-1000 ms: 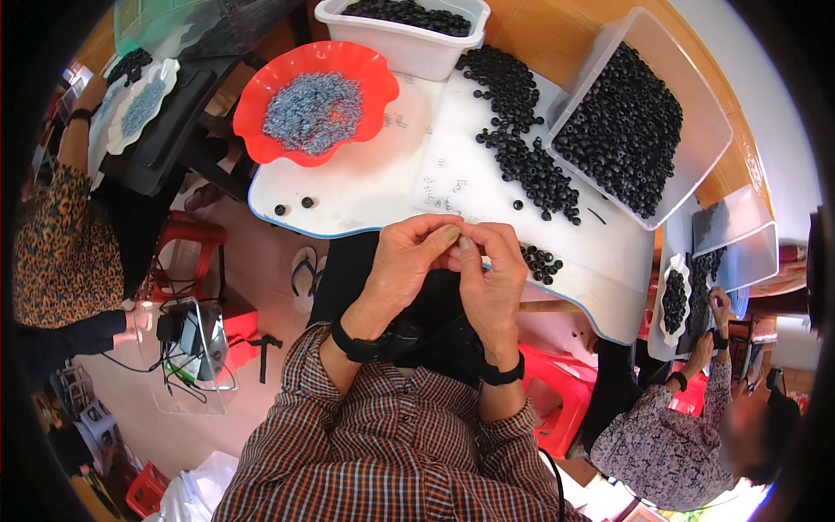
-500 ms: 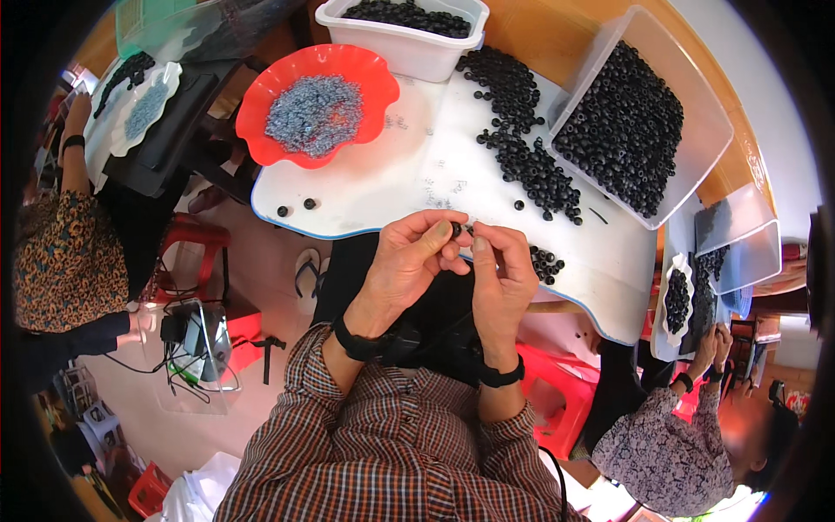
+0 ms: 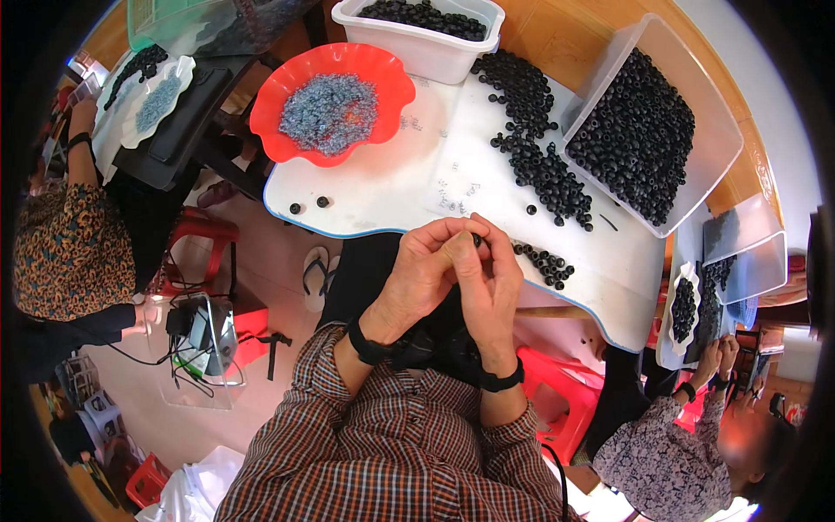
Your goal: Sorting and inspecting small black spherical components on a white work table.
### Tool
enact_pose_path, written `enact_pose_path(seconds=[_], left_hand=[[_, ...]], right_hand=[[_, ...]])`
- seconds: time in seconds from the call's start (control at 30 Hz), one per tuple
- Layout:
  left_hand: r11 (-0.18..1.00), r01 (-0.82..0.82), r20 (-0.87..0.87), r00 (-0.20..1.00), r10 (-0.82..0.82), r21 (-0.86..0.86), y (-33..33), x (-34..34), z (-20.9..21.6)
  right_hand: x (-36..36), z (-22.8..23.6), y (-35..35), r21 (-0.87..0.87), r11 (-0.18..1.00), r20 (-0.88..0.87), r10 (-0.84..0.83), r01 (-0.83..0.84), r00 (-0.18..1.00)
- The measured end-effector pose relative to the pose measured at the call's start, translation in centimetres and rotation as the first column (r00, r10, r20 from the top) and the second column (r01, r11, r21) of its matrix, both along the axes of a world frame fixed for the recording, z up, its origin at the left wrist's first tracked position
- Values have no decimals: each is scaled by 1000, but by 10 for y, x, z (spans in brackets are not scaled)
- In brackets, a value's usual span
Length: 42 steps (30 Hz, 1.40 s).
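Just past the table's near edge, my left hand (image 3: 416, 277) and my right hand (image 3: 489, 291) meet fingertip to fingertip, both closed. Between them is pinched a small black round piece (image 3: 477, 239), mostly covered by the fingers. Whether a second small part is in the pinch, I cannot tell. To the right of my hands lies a small group of black round pieces (image 3: 546, 266) with holes in them. Two single black pieces (image 3: 323, 202) rest near the table's left edge.
A red scalloped bowl (image 3: 265, 96) holds small clear bluish parts. Behind stands a white tub (image 3: 417, 54) of black pieces; a tipped clear bin (image 3: 718, 161) spills more onto the white table (image 3: 383, 200). Other people sit left and right. A red stool (image 3: 565, 396) stands at right.
My hands have come closer together, the right fingers now closing around the black piece that the left held. The whole view has shifted slightly.
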<state>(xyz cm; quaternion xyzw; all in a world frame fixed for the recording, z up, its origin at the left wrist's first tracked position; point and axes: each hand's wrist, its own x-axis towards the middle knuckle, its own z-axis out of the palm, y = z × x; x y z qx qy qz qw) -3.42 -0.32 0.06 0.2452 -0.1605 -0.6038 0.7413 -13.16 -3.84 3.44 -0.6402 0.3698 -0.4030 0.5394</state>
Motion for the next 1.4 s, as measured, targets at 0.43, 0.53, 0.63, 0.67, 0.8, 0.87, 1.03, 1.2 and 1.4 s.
enact_pose_path(seconds=[0.43,0.53,0.63,0.67,0.8,0.87,1.03,1.2,1.4], left_hand=[[989,28,5,1000,-27,-142,0,8,4],[973,36,-105,993,-61,-226,-1,8,7],[986,27,-108,993,-45,-164,-1,8,11],[985,25,-102,994,-43,-172,-2,9,12],[1000,11,-25,1000,-12,-22,-11,18,18],[997,-28,68,997,23,77,-19,24,26],[974,-170,296,947,120,148,-71,65,46],[939,-332,427,864,267,84,-143,116,77],[909,-417,322,864,388,22,-207,161,86]], right_hand=[[9,-7,2,-113,994,88,4,6,996],[9,0,4,-62,998,89,36,-31,995],[10,-1,2,-114,993,81,37,-27,996],[9,-2,1,-122,992,86,40,-29,996],[3,-1,-4,-130,990,-70,47,-56,996],[0,-12,-8,-140,990,65,19,-10,998],[-16,-14,-19,-178,978,-12,-115,111,993],[-28,-30,-24,-136,980,-34,-153,147,988],[-48,-45,-36,-135,962,-95,-252,238,963]])
